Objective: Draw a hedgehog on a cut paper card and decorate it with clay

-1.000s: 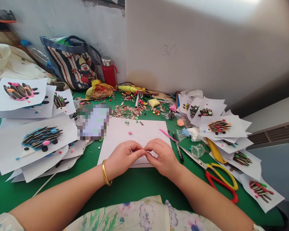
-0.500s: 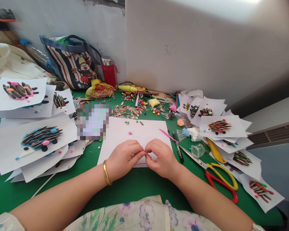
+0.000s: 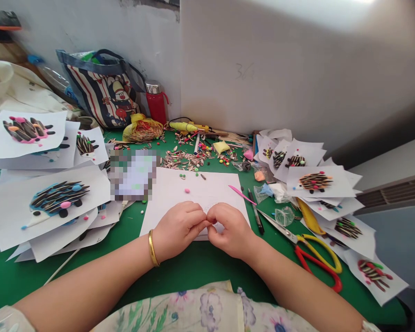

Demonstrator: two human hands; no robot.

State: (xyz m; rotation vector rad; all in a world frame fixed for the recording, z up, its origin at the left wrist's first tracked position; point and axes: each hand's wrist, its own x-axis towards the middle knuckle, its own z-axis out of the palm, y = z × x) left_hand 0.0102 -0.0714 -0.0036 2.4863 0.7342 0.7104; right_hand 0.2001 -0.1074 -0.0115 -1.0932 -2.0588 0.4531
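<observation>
My left hand (image 3: pixel 182 228) and my right hand (image 3: pixel 230 230) meet fingertip to fingertip over a white paper sheet (image 3: pixel 166 184). Both are closed in a pinch, and whatever lies between the fingertips is too hidden to make out. Faint drawn lines show on the sheet just behind the fingers. A pink ball (image 3: pixel 187 191), small green pieces (image 3: pixel 182 176) and a dark seed (image 3: pixel 203 176) lie on its far part. Across its right edge rests a pink plastic tool (image 3: pixel 242 195), with a black pen (image 3: pixel 256 212) beside it.
Scissors (image 3: pixel 287 233) lie right of my right hand. Papers with seed hedgehogs are stacked at left (image 3: pixel 7 203) and right (image 3: pixel 342 177). Behind the sheet are scattered seeds (image 3: pixel 183 159), a yellow clay block (image 3: pixel 221 147), a red bottle (image 3: pixel 156 103) and a striped bag (image 3: pixel 97 92).
My right hand has shifted very slightly left and down, its fingers still against those of my left hand. The things on the table have not moved.
</observation>
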